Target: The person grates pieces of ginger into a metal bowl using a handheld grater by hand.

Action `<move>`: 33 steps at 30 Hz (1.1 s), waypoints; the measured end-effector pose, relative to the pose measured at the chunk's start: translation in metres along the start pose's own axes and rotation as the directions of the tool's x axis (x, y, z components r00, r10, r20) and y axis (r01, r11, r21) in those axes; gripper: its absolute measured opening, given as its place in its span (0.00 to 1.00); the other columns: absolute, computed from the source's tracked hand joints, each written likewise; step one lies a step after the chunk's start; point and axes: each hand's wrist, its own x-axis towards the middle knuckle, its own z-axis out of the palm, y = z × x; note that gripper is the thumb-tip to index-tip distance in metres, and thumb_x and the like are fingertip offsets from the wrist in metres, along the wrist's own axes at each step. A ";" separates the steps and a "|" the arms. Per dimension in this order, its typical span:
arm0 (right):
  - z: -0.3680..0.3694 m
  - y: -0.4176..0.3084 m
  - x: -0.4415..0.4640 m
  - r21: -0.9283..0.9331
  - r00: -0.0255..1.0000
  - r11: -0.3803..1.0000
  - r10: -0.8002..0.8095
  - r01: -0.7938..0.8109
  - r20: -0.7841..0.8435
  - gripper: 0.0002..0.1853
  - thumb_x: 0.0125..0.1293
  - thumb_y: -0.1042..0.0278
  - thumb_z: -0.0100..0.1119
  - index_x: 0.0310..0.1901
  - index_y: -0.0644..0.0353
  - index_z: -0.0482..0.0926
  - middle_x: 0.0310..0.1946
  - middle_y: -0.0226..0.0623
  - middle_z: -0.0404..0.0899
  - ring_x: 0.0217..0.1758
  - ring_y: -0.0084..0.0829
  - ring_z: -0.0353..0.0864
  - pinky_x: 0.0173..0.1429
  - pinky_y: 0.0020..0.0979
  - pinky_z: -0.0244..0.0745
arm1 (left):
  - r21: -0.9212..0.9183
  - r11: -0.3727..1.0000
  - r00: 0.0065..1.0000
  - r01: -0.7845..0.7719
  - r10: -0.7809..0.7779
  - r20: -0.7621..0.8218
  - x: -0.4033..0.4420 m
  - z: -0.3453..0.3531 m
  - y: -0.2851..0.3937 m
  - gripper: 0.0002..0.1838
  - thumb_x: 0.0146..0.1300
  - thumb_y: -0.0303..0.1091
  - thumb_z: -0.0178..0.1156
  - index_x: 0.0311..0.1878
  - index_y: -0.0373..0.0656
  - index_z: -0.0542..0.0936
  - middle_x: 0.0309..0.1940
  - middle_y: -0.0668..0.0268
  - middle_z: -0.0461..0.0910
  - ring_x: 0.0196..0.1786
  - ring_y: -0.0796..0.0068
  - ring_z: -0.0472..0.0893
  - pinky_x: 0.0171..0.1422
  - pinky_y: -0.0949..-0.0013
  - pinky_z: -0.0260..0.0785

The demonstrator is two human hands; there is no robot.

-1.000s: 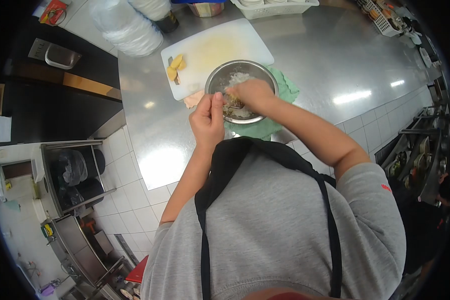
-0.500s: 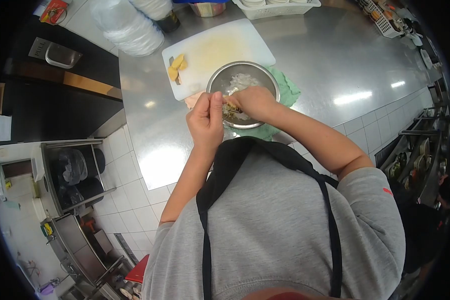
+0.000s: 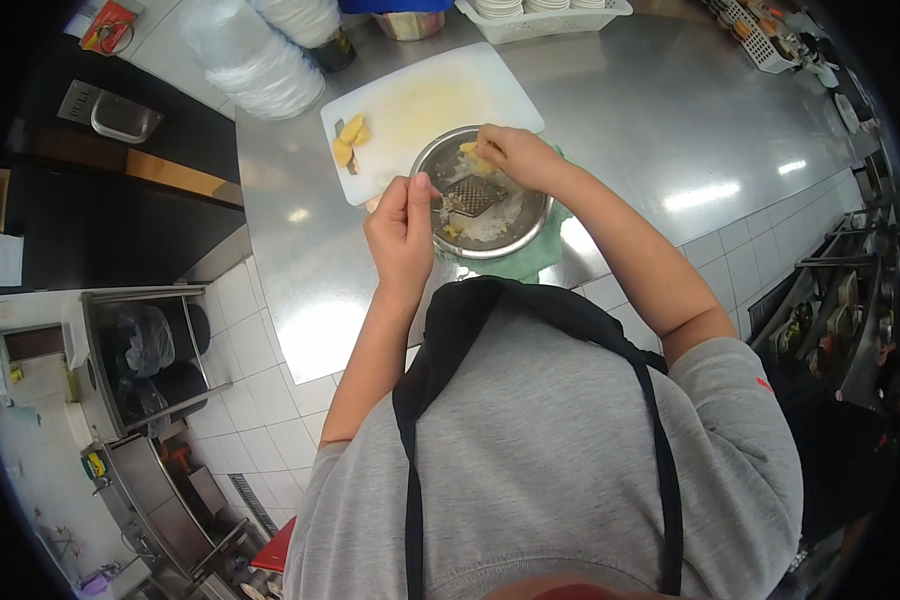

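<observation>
My left hand [image 3: 402, 225] is closed around the handle end of a small metal grater [image 3: 476, 196], thumb up, at the left rim of a steel bowl [image 3: 547, 215]. The grater's flat rough face reaches over the bowl's inside. At the bowl's far side, my right hand [image 3: 518, 158] pinches a yellow piece of what looks like peeled ginger [image 3: 478, 158], apart from the grater. Pale, wet-looking shreds [image 3: 495, 222] lie in the bowl. More yellow pieces [image 3: 350, 135] rest on the left end of a white cutting board [image 3: 450, 85].
A green cloth [image 3: 515, 266] lies under the bowl on the steel table [image 3: 630, 120]. Stacked plastic-wrapped containers [image 3: 255, 65] stand at the back left. A white basket [image 3: 545, 22] with small dishes is at the back, and another basket [image 3: 765, 45] at the back right.
My right hand has moved up and away from the grater toward the bowl's far rim, uncovering the grater's face. My left hand has shifted slightly left.
</observation>
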 end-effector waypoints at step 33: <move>-0.006 -0.001 -0.028 0.386 0.998 0.922 0.046 -0.022 -0.052 0.08 0.64 0.65 0.50 0.36 0.59 0.66 0.24 0.30 0.71 0.31 0.21 0.74 0.35 0.24 0.67 | -0.441 0.891 0.994 0.104 -0.107 0.019 0.038 0.004 0.023 0.18 0.68 0.43 0.45 0.28 0.39 0.71 0.10 0.76 0.57 0.12 0.90 0.54 0.16 0.82 0.46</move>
